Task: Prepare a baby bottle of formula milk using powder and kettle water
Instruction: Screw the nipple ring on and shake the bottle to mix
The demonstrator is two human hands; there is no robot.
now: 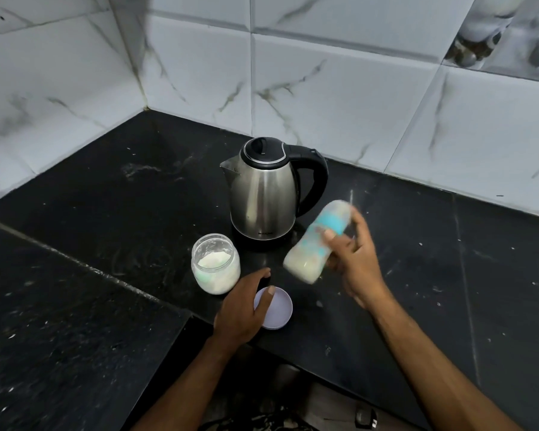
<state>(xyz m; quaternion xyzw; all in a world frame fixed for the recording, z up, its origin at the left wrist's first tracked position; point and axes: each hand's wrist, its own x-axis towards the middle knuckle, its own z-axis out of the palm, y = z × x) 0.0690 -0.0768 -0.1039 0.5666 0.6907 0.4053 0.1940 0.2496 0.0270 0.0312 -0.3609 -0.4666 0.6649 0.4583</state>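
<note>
Nearest to me, my left hand (243, 309) lies on the black speckled stone countertop (106, 213), fingers relaxed and spread, thumb tip resting on the round pale lilac plastic lid (277, 309), which lies flat by the counter's front edge. Over to the right, my right hand (352, 259) is up off the counter, fingers and thumb wrapped round the clear baby bottle with turquoise markings and collar (315, 241). It's tilted, teat end up and away toward the kettle, milky liquid filling its lower part, and it's motion-blurred. Just left of the lid stands the open clear jar of white formula powder (216, 263), upright, about a third full. Behind the jar and bottle sits the brushed-steel electric kettle with black lid and handle (268, 191), spout left, lid closed. Beyond it, white marbled wall tiles (339, 88) meet in the corner.
</note>
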